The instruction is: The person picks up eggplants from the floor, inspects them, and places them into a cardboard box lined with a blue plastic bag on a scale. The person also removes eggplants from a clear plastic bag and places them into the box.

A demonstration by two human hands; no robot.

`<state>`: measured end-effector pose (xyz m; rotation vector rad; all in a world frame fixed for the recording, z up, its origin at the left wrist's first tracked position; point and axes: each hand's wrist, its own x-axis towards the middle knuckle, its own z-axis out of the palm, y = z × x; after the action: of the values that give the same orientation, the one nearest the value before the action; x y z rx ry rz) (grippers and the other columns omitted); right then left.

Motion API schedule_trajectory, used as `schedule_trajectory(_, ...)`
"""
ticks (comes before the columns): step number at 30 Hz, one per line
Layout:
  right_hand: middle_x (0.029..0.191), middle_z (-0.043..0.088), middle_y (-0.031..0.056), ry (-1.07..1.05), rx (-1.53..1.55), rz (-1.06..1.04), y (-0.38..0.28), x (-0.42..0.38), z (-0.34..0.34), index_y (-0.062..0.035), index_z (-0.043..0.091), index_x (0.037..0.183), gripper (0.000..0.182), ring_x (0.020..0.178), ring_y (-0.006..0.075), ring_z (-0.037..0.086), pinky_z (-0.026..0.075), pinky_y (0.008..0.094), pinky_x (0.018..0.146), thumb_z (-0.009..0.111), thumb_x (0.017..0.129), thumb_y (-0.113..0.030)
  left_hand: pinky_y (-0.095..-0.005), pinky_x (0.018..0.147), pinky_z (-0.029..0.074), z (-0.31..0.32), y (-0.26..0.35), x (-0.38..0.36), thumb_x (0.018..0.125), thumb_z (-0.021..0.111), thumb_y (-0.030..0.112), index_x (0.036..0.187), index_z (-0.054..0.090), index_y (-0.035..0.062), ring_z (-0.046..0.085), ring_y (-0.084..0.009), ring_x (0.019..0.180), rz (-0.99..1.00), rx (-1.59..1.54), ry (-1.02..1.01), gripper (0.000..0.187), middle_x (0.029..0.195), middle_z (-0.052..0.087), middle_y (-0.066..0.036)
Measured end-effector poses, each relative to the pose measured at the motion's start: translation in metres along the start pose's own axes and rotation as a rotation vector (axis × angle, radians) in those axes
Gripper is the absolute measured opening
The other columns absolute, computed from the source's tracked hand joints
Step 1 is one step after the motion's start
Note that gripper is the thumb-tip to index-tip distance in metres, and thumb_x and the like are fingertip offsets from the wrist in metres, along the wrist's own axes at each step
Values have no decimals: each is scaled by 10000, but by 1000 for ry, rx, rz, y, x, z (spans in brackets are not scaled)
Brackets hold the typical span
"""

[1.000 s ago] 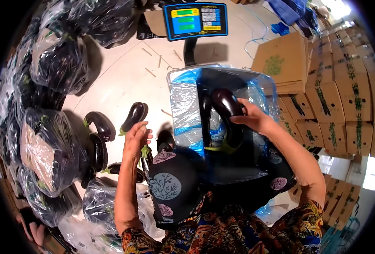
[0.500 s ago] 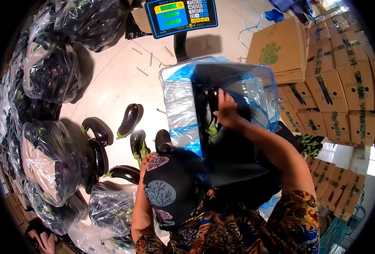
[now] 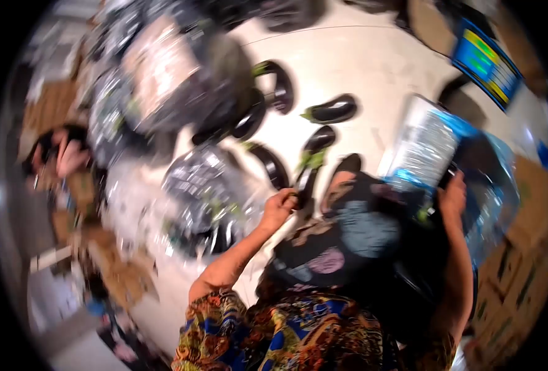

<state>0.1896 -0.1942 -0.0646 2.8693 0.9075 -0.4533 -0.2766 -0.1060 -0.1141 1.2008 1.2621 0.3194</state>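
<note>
My left hand [image 3: 279, 209] has its fingers closed at the end of a dark eggplant [image 3: 308, 179] on the pale floor, beside my knee. Another eggplant [image 3: 319, 138] touches that one at its green cap. More eggplants lie around, one curved [image 3: 270, 166] and one by itself [image 3: 334, 109]. My right hand [image 3: 452, 196] is inside the box lined with blue and clear plastic [image 3: 423, 145], next to a dark eggplant with a green cap; its fingers are blurred and partly hidden.
Plastic bags of eggplants [image 3: 209, 198] stand at the left, with a larger bag [image 3: 181, 74] behind. A scale display [image 3: 485, 62] is at the upper right. Cardboard boxes [image 3: 521, 278] are stacked at the right. Another person [image 3: 70, 154] shows at the far left.
The view has swung left, and the picture is blurred. My left hand has moved from beside my knee to an eggplant on the floor. My right hand stays in the box.
</note>
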Motion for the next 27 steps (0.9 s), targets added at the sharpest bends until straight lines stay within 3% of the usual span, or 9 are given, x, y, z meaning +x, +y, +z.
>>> schedule_trajectory(6,1198,559,258,17,-141,-178,53,33,49,-94,129,1471,859,1047,430,585,488,486,864,689,832,-222,-263,649,528,-75,-32,-126,917,543,106,1115,598,-3,641,-131,699,-90,17,385,232,847,669,-77)
schedule_trajectory(11,1156,592,247,-31,-182,-320,45,21,10,-58,415,1369,623,1011,413,599,489,462,859,665,831,-248,-284,437,389,-138,-73,-133,882,575,110,853,540,45,483,-145,494,-421,-564,872,80,646,517,-36)
schedule_trajectory(12,1138,606,244,-14,-189,-361,52,26,11,-60,446,1350,597,995,407,610,493,461,852,663,825,-243,-283,447,379,-183,-149,-126,890,566,157,785,527,59,473,-163,491,-287,-793,520,149,640,497,-35)
schedule_trajectory(14,1157,615,255,-62,-90,-378,42,13,-6,-2,540,1267,542,1061,396,598,468,418,925,685,810,-255,-295,515,428,-178,-99,-91,890,503,74,935,598,52,528,-165,609,-297,-976,605,108,777,597,-82)
schedule_trajectory(17,1162,619,255,-166,24,-387,28,-1,-25,23,580,1211,497,1117,383,582,454,393,957,690,805,-240,-313,745,505,-187,-35,-37,878,528,31,1474,237,159,594,-173,975,-84,-655,520,675,1295,549,-141)
schedule_trajectory(22,1137,637,241,-216,189,-378,38,-17,-33,29,583,1187,431,1081,360,612,464,360,922,667,813,-167,-376,755,495,-187,-103,16,812,661,142,1209,575,64,629,-252,858,-85,199,811,413,1012,669,-168)
schedule_trajectory(24,1113,644,243,-236,267,-378,53,-22,-30,31,586,1170,408,1054,351,627,471,362,900,661,814,-154,-377,797,494,-162,-91,-2,773,712,216,1150,599,55,637,-314,855,-341,350,877,426,971,667,-187)
schedule_trajectory(26,1084,649,249,-282,331,-376,63,-22,-26,31,588,1155,387,1022,342,640,478,371,876,654,815,-142,-409,842,486,-151,-160,16,733,744,308,1127,592,-1,631,-357,933,22,140,1049,523,1030,655,-210)
schedule_trajectory(27,1072,647,256,-308,325,-412,53,-22,-27,28,586,1154,382,1009,350,640,479,374,868,651,817,-140,-439,886,471,-135,-137,16,680,766,397,1132,575,-51,605,-394,1031,-261,454,1122,664,1113,630,-242)
